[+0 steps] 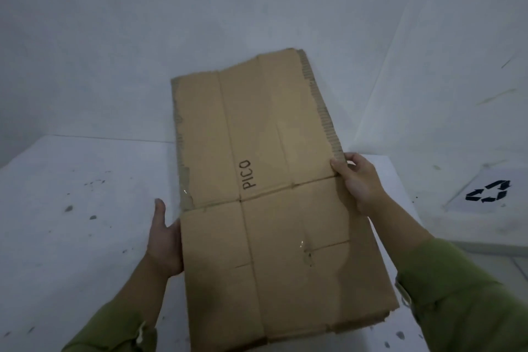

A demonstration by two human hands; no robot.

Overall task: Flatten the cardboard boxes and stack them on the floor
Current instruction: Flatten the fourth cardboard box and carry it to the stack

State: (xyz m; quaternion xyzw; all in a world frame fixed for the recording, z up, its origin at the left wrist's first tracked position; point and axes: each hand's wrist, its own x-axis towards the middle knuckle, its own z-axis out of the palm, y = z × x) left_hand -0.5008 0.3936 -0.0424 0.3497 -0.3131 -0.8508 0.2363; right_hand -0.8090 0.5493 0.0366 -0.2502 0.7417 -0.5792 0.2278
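- I see a flattened cardboard box point(274, 194) held out in front of the person, above a white table point(71, 208) and tilted so that its far end rises toward the grey wall point(200, 8).
- The left hand point(164, 240) is at the box's left edge, about halfway along; the thumb points away along the edge, the palm presses the side, and the fingers are hidden under the board, so I cannot tell how tightly it grips.
- The right hand point(358, 180) is closed on the box's right edge, a little farther from the person than the left hand, thumb on the top face and fingers wrapped round the torn corrugated rim.
- "PICO" is handwritten near the middle of the box, beside a lengthwise crease.
- Both arms wear green sleeves point(463, 294).
- To the right of the box, well apart, a black recycling symbol point(488, 191) is printed on a white surface.
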